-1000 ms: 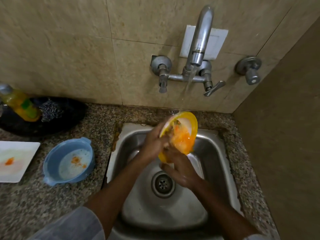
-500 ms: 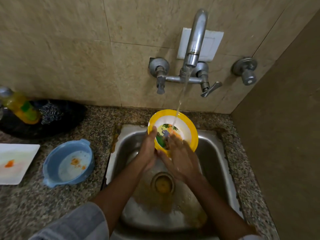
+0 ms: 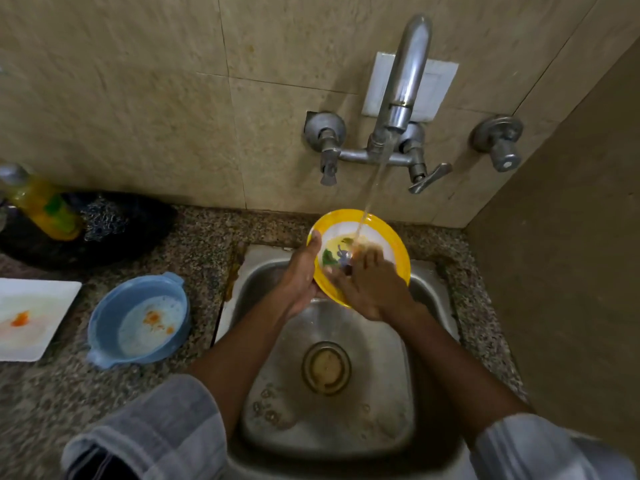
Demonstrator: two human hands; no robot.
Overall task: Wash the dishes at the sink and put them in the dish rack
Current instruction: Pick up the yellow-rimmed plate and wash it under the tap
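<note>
A yellow-rimmed plate (image 3: 391, 237) with a white middle and a green and blue picture is held tilted over the back of the steel sink (image 3: 263, 282). My left hand (image 3: 301, 275) grips its left edge. My right hand (image 3: 374, 289) lies flat on its face, fingers spread and blurred. Water runs from the tap (image 3: 405, 81) onto the top of the plate. No dish rack is in view.
A dirty blue bowl (image 3: 138, 320) and a stained white square plate (image 3: 31, 317) sit on the granite counter at the left. Behind them is a black dish (image 3: 145, 223) holding a steel scrubber (image 3: 104, 220) and a yellow soap bottle (image 3: 41, 206). A wall closes the right side.
The plate turned from edge-on to face up under the water. Orange residue washed off it into the sink, which has since largely drained. My right hand moved onto the plate's face.
</note>
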